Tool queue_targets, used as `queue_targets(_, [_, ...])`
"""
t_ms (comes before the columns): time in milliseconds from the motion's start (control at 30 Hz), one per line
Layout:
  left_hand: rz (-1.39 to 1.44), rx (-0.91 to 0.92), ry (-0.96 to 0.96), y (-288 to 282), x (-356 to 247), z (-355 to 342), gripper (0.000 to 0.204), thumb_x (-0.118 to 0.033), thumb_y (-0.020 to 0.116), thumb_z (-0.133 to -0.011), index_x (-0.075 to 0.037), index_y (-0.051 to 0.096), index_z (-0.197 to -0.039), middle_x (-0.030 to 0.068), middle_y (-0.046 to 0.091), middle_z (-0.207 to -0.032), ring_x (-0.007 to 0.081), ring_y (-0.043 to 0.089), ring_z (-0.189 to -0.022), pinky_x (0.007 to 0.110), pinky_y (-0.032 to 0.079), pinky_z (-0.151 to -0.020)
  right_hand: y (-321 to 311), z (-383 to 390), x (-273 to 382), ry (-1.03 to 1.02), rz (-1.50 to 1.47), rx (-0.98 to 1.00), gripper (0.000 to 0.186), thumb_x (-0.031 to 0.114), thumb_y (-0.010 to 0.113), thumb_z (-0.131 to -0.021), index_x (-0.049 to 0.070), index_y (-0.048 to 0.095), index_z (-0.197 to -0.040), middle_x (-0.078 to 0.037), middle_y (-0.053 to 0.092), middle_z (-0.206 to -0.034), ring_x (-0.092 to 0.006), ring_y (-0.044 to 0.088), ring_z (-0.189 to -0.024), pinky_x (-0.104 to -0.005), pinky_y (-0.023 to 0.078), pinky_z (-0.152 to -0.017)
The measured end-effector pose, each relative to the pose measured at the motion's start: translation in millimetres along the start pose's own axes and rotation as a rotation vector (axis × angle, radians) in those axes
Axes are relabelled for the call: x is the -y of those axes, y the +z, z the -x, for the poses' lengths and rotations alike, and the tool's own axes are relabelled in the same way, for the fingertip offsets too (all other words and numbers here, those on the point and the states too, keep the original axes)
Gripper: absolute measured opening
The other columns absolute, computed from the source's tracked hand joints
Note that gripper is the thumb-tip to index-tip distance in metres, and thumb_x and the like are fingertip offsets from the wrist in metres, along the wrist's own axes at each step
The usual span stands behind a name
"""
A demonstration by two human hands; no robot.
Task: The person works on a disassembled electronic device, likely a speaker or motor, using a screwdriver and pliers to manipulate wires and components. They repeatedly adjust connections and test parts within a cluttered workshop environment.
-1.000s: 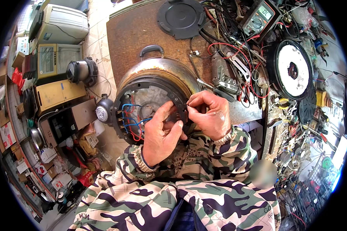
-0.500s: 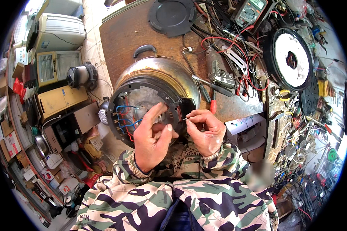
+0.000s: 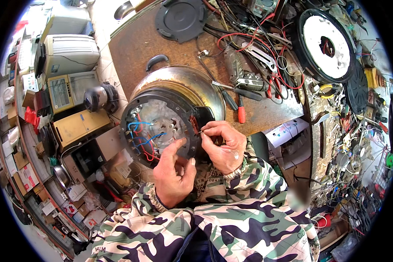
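Observation:
A metal pot [image 3: 196,89] lies tipped on its side at the bench edge, with its black round base [image 3: 160,98] facing me. Inside the base are blue wires [image 3: 153,139], red wires and terminals on a pale plate. My right hand [image 3: 225,146] pinches a small, thin metal piece at the base's right rim, close to a narrow reddish part [image 3: 193,123]. Its exact kind is too small to make out. Nothing shows in my left hand [image 3: 174,174], held before the base's lower edge with index finger and thumb apart; the other fingers are curled and partly hidden.
On the wooden bench [image 3: 131,48] lie a black round cover [image 3: 181,19], a red-handled screwdriver [image 3: 241,112], other hand tools and tangled cables. A black ring with a white disc [image 3: 325,46] stands at the right. Appliances and a yellow cabinet [image 3: 82,129] crowd the left floor.
My right hand has brought the small metal piece to the reddish part on the rim. My left hand has drawn slightly back from the base, uncovering more of the wiring. The whole view has shifted.

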State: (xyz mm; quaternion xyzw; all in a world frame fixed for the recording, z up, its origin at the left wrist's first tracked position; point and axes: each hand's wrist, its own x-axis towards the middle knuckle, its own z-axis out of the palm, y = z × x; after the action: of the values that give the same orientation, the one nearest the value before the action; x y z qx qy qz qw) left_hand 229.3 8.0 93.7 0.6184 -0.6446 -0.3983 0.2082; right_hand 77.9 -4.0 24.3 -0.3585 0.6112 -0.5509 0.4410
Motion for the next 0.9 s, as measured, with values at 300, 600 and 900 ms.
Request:
queue_targets(300, [0.135,0.066,0.063,1.9,1.7,-14.3,0.071,0.002,0.067,-0.086,0.005,0.036,-0.149,0.0237,0.065,-0.131,0.0104,0.06,-0.066,0.024,0.048,-0.058,-0.3,0.5,10.8,-0.039,0.093,0.0,0.01,-0.004,0.076,-0.078,-0.001,0.07,-0.085,-0.014,0.073,-0.091,-0.0243,0.073,-0.076,-0.0298,0.057,-0.068])
queue_targets(600, [0.172,0.079,0.017,2.1,-0.8,-11.6,0.072,-0.001,0.067,-0.086,0.004,0.036,-0.151,0.0277,0.064,-0.13,0.0123,0.061,-0.071,0.026,0.051,-0.066,-0.6,5.6,9.3,-0.333,0.314,-0.003,0.017,-0.006,0.076,-0.077,0.002,0.069,-0.091,-0.015,0.076,-0.096,-0.03,0.075,-0.086,-0.0338,0.059,-0.076])
queue_targets(900, [0.223,0.04,0.047,5.3,3.7,-13.1,0.07,0.003,0.068,-0.084,0.003,0.041,-0.148,0.0226,0.067,-0.128,0.0092,0.061,-0.067,0.023,0.049,-0.059,4.7,20.0,20.0,-0.314,0.419,-0.041,0.016,-0.007,0.074,-0.076,-0.001,0.069,-0.09,-0.016,0.076,-0.104,-0.0308,0.074,-0.088,-0.0358,0.06,-0.077])
